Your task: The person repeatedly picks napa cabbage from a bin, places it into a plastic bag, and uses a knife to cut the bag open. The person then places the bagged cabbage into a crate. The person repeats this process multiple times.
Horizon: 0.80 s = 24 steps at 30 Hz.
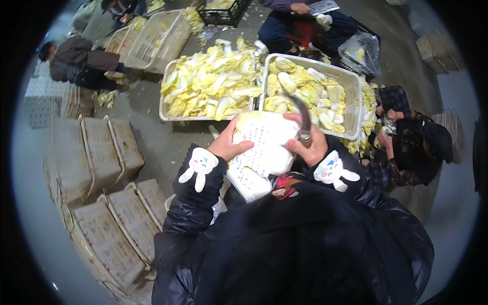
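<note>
Between my hands, close to my chest, is a pale, bright bundle [267,146] that looks like cabbage heads wrapped in printed paper; glare hides its detail. My left hand [233,142] grips its left side, thumb on top. With my right hand [310,142] I hold its right side, and a curved knife [303,118] with a dark blade and metal collar is held in the same hand, pointing up and away. Beyond the bundle stand two white plastic crates: the left crate [164,103] is heaped with yellow cabbage leaves, the right crate [359,110] holds small napa cabbages.
Stacked, worn plastic crates [110,228] rise at my left. A seated person [415,148] handles cabbage at the right; another person [305,23] sits beyond the crates. A bending person [84,63] is at the far left. Loose cabbages [368,114] lie beside the right crate.
</note>
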Each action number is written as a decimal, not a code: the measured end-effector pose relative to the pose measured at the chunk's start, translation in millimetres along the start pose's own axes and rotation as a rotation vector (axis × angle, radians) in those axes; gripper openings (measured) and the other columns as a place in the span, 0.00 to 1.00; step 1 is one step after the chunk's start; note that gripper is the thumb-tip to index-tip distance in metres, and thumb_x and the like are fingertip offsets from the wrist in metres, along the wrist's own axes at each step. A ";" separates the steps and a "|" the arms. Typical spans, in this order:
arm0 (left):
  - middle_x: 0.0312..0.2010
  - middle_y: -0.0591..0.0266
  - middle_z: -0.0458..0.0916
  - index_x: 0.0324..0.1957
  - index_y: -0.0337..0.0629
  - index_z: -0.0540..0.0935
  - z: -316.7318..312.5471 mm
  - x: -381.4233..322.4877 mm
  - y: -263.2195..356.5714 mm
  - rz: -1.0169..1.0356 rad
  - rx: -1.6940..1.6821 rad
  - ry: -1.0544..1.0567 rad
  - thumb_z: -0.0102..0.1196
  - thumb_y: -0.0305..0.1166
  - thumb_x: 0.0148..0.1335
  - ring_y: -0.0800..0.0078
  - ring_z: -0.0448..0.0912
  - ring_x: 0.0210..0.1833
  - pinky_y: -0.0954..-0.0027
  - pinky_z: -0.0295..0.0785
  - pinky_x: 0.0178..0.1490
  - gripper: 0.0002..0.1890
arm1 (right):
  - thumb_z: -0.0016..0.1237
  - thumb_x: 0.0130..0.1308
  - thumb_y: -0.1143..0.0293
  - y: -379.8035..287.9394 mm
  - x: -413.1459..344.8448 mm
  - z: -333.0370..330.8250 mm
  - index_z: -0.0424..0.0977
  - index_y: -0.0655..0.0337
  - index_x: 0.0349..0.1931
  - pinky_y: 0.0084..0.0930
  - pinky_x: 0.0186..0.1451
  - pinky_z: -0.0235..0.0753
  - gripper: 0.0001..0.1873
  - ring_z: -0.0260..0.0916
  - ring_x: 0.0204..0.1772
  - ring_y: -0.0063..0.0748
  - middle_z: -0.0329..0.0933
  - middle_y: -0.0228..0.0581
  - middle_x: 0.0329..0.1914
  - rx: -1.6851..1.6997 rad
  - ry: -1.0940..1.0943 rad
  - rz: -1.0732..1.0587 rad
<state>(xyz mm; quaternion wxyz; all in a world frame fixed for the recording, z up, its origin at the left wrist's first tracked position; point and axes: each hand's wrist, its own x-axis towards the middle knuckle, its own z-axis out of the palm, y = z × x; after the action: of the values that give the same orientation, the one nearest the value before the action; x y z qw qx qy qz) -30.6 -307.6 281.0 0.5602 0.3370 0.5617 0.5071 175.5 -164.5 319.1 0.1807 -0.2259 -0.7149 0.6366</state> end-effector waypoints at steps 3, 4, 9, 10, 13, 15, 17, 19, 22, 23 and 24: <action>0.54 0.53 0.64 0.62 0.35 0.47 7.6 36.0 14.8 0.068 0.200 -0.094 0.62 0.36 0.44 0.68 0.63 0.56 0.69 0.56 0.60 0.47 | 0.53 0.53 0.60 -0.4 10.5 -32.5 0.65 0.63 0.51 0.26 0.54 0.63 0.27 0.66 0.50 0.32 0.68 0.42 0.48 0.164 0.069 0.003; 0.59 0.54 0.56 0.63 0.35 0.43 8.4 46.3 17.0 -0.007 0.128 -0.201 0.63 0.51 0.42 0.70 0.55 0.62 0.69 0.49 0.63 0.55 | 0.52 0.54 0.62 1.1 16.9 -44.9 0.64 0.64 0.52 0.25 0.54 0.62 0.26 0.66 0.50 0.31 0.69 0.41 0.47 0.138 0.047 -0.033; 0.64 0.55 0.45 0.64 0.36 0.36 32.4 103.3 11.7 -0.127 0.125 -0.451 0.62 0.52 0.42 0.69 0.43 0.66 0.69 0.39 0.66 0.59 | 0.49 0.57 0.67 29.7 79.3 -105.2 0.62 0.66 0.53 0.23 0.50 0.67 0.24 0.68 0.44 0.27 0.71 0.38 0.42 0.439 0.012 0.195; 0.65 0.56 0.44 0.64 0.36 0.36 39.7 113.2 12.6 -0.143 0.064 -0.560 0.62 0.53 0.42 0.69 0.42 0.67 0.69 0.38 0.66 0.59 | 0.49 0.58 0.67 36.7 90.5 -120.7 0.64 0.66 0.52 0.23 0.49 0.68 0.23 0.70 0.42 0.27 0.72 0.38 0.41 0.488 0.029 0.272; 0.63 0.55 0.50 0.63 0.34 0.41 66.3 147.1 24.3 -0.268 -0.104 -0.704 0.61 0.47 0.48 0.69 0.47 0.66 0.68 0.41 0.66 0.52 | 0.48 0.59 0.66 55.6 104.0 -168.6 0.67 0.65 0.47 0.23 0.44 0.71 0.18 0.71 0.38 0.26 0.74 0.39 0.37 0.564 0.026 0.337; 0.55 0.54 0.65 0.60 0.32 0.54 74.6 170.2 41.5 -0.295 0.096 -0.663 0.60 0.46 0.49 0.71 0.63 0.57 0.71 0.57 0.59 0.43 | 0.50 0.58 0.65 66.0 106.9 -189.8 0.68 0.65 0.45 0.22 0.43 0.70 0.17 0.70 0.38 0.24 0.73 0.37 0.36 0.585 0.069 0.357; 0.43 0.58 0.74 0.51 0.31 0.66 86.7 188.3 57.2 -0.420 0.196 -0.678 0.57 0.48 0.51 0.75 0.71 0.44 0.75 0.64 0.48 0.33 | 0.46 0.61 0.65 72.7 111.0 -205.7 0.67 0.66 0.47 0.24 0.46 0.71 0.18 0.72 0.40 0.27 0.74 0.39 0.38 0.568 0.088 0.333; 0.38 0.60 0.76 0.47 0.30 0.70 96.1 202.9 71.5 -0.586 0.230 -0.644 0.55 0.50 0.53 0.77 0.73 0.39 0.77 0.66 0.43 0.31 | 0.45 0.61 0.64 76.6 110.8 -217.2 0.67 0.66 0.47 0.23 0.46 0.71 0.18 0.73 0.41 0.27 0.74 0.40 0.38 0.700 0.075 0.296; 0.18 0.68 0.72 0.26 0.36 0.76 104.7 219.6 89.3 -0.521 0.543 -0.551 0.48 0.54 0.57 0.81 0.67 0.22 0.76 0.61 0.27 0.26 | 0.43 0.62 0.64 83.6 99.9 -233.8 0.64 0.62 0.51 0.25 0.49 0.70 0.19 0.71 0.46 0.28 0.74 0.39 0.42 0.370 -0.001 0.150; 0.13 0.70 0.69 0.21 0.38 0.76 106.7 225.7 93.8 -0.526 0.613 -0.520 0.46 0.54 0.59 0.83 0.64 0.18 0.76 0.59 0.22 0.26 | 0.41 0.63 0.61 87.9 94.1 -237.4 0.63 0.60 0.53 0.28 0.51 0.69 0.20 0.70 0.48 0.31 0.73 0.39 0.44 0.401 -0.006 0.147; 0.07 0.71 0.63 0.11 0.39 0.70 110.8 230.2 96.0 -0.431 0.635 -0.508 0.43 0.56 0.59 0.83 0.59 0.13 0.74 0.55 0.18 0.31 | 0.40 0.64 0.59 93.5 88.8 -241.6 0.61 0.58 0.54 0.31 0.52 0.69 0.21 0.70 0.49 0.33 0.71 0.40 0.47 0.601 -0.009 0.194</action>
<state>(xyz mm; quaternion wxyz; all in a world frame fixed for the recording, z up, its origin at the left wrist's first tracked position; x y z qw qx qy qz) 25.3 -43.5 321.6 0.6416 0.4812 0.5915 0.0832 242.2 93.0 253.8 0.1748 -0.2269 -0.4705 0.8346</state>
